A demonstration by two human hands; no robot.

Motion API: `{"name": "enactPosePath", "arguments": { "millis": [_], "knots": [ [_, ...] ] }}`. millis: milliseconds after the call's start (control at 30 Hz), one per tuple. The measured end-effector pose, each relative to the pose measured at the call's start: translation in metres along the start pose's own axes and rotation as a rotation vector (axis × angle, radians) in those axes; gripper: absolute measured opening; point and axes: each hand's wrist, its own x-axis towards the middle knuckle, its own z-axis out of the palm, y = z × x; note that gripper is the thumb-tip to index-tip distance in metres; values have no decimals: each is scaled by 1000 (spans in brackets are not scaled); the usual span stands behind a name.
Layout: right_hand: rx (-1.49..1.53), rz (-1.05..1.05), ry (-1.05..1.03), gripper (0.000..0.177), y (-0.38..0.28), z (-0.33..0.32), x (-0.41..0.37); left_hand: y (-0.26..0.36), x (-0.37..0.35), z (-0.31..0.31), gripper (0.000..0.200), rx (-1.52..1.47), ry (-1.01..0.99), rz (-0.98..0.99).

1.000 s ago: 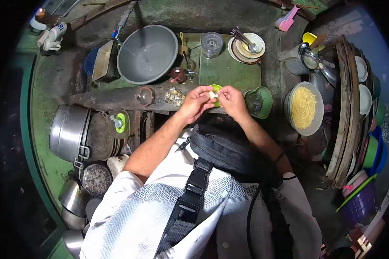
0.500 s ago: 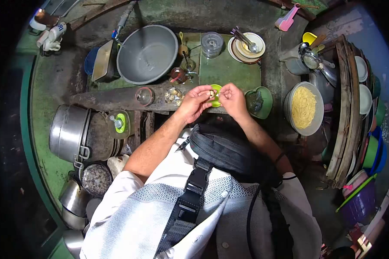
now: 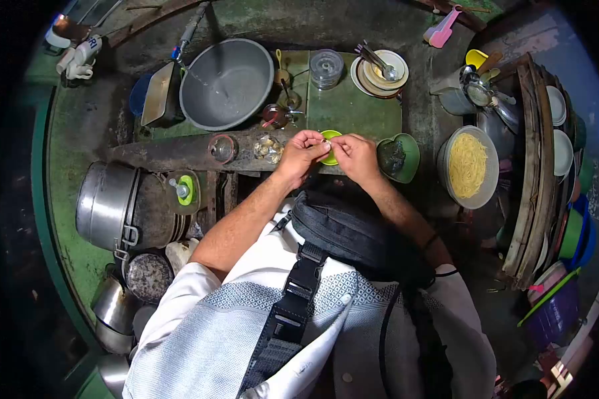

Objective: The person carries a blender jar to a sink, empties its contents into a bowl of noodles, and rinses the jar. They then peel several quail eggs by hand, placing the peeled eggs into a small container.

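Both hands at the lime-green bowl, which I take as the landmark for all places. The left hand reaches in from the bowl's left, thumb and fingertips drawn into a narrow pinch on a small pale piece above the bowl's opening. The right hand comes in from the bowl's right, its fingertips close together and up against the same piece; I cannot tell whether they grip it or merely touch it. The piece lies directly between the two sets of fingertips, so neither hand has a clear advantage in nearness, by my judgement. It is too small and too covered for me to read its long axis.

Surroundings, by position: left of the bowl, a clear container of pale pieces, with a glass jar farther left; just right of it, a green dish with dark contents; well to the right, a colander of yellow noodles.
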Motion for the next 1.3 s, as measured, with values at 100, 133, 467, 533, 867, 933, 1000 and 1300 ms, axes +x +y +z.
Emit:
{"name": "enactPosePath", "arguments": {
  "millis": [100, 133, 467, 533, 867, 933, 1000, 1300],
  "knots": [
    [-33, -28, 22, 7, 4, 2, 1, 3, -1, 4, 15, 23, -2, 10],
    [-46, -41, 37, 7, 3, 2, 2, 3, -1, 6, 15, 24, 14, 3],
    [72, 150, -27, 4, 5, 2, 4, 8, -3, 3, 16, -95, -96, -70],
    [231, 233, -54, 5, 17, 4, 5, 12, -7, 4, 17, -151, -106, -107],
    [483, 457, -96, 9, 19, -1, 4, 14, -3, -4, 24, -302, -127, -188],
    [539, 493, -50, 10, 20, -2, 4, 14, -3, -6, 23, -306, -130, -178],
    [542, 497, -49, 10, 22, -1, 4, 14, -2, -6, 22, -311, -149, -168],
    [547, 442, -92, 9, 22, 2, 2, 11, 0, 3, 20, -237, -106, -175]
  ]
}}
